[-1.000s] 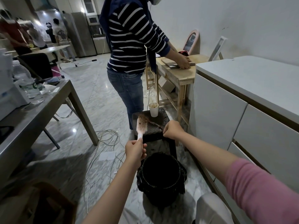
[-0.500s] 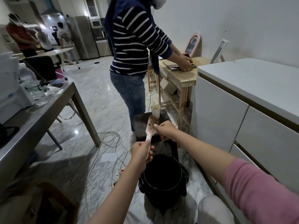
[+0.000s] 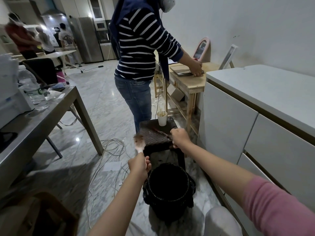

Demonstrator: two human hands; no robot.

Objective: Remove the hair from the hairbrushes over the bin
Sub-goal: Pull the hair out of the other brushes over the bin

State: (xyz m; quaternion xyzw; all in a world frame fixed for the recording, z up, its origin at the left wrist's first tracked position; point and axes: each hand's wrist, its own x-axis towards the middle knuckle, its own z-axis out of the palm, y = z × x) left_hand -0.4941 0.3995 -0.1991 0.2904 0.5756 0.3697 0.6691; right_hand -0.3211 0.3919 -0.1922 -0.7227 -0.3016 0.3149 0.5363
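Steel-grey, the long metal table [image 3: 39,120] stood at the left, carrying a clear plastic water bottle [image 3: 33,90] whose green-and-white label was too blurred to read, beside a white box-shaped machine [image 3: 10,92]. Pale cables [image 3: 109,150] lay looped on the marble floor beyond its leg. The left hand [image 3: 139,166] had its fingers curled tight round the handle of a white paddle hairbrush [image 3: 139,143], its bristle face matted with brown hair, held up just left of the round black lined bin [image 3: 168,188]. Behind the bin stood a dark woven stool [image 3: 153,133] with a white paper cup [image 3: 162,118] on it. The right hand [image 3: 179,137] hovered over the stool's right edge, fingers closed on a thin dark strand [image 3: 161,132]. White cabinets [image 3: 238,125] filled the right.
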